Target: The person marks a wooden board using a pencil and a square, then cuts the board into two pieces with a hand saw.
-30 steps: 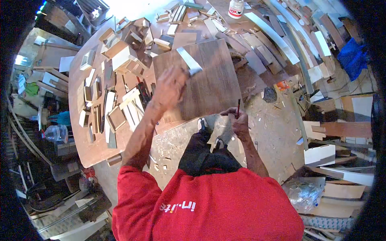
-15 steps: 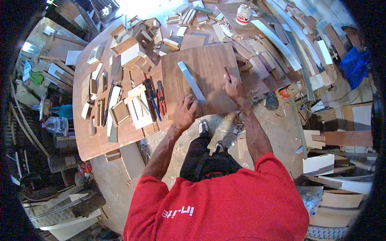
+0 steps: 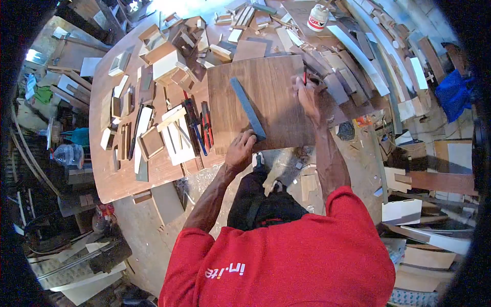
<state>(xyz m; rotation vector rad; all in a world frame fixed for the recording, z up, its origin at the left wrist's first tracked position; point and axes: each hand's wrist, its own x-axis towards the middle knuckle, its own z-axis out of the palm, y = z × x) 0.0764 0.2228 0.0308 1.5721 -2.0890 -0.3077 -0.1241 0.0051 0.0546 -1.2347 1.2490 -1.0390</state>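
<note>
A thin blue-grey strip (image 3: 247,106) lies slanted on a brown wooden board (image 3: 279,110). At the strip's near end, my left hand (image 3: 241,147) rests by the board's front edge, its fingers bent; whether they grip the strip or the board is too small to tell. My right hand (image 3: 308,97) is at the board's right edge, closed on a slim red and dark pencil-like tool (image 3: 305,74) that points up and away from me.
Left of the board on the large table (image 3: 110,174) lie red and blue clamp-like tools (image 3: 205,125), a wooden frame (image 3: 152,143) and small box pieces (image 3: 166,66). A white jar (image 3: 317,18) stands at the back, near stacked wood strips (image 3: 353,61).
My right hand has moved right and away from me with the tool, which now stands more upright. The strip looks darker, and my left hand has shifted slightly.
</note>
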